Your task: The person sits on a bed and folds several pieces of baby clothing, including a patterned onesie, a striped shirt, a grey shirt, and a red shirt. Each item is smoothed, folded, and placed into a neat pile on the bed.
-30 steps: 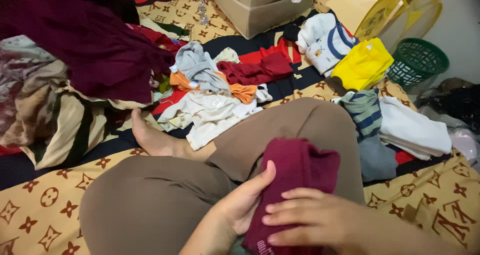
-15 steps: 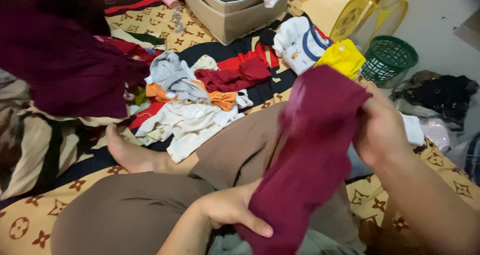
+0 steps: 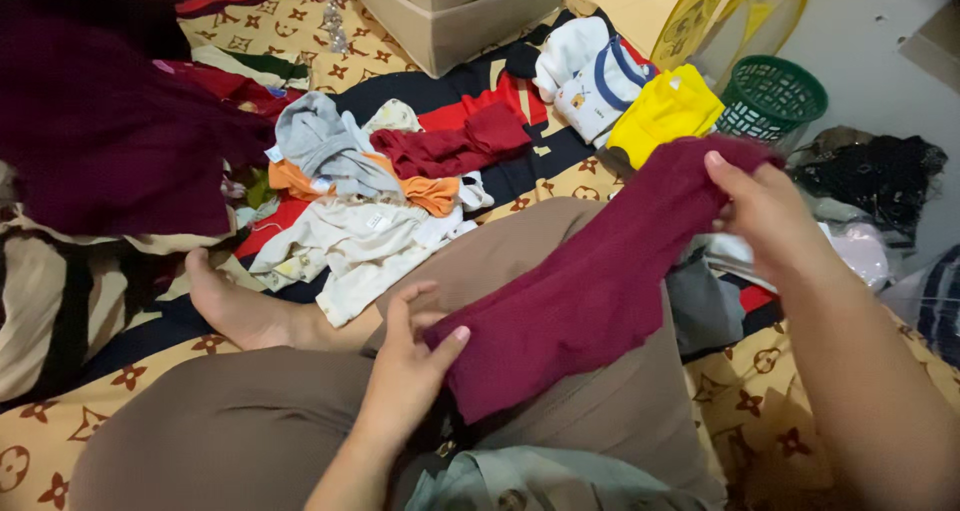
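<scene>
Maroon knitted cloth [image 3: 600, 281] stretches slantwise above the person's brown-trousered lap [image 3: 560, 271]. The left hand [image 3: 415, 361] pinches its lower corner between thumb and curled fingers; the right hand [image 3: 765, 216] grips its upper end, fingers closed.

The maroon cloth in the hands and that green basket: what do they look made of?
The maroon cloth looks like a soft knit fabric, matte: fine ribbed texture shows, and it drapes limply between the left hand and the right hand. The green basket looks like moulded plastic, slightly glossy, with a stiff open lattice wall.
</scene>
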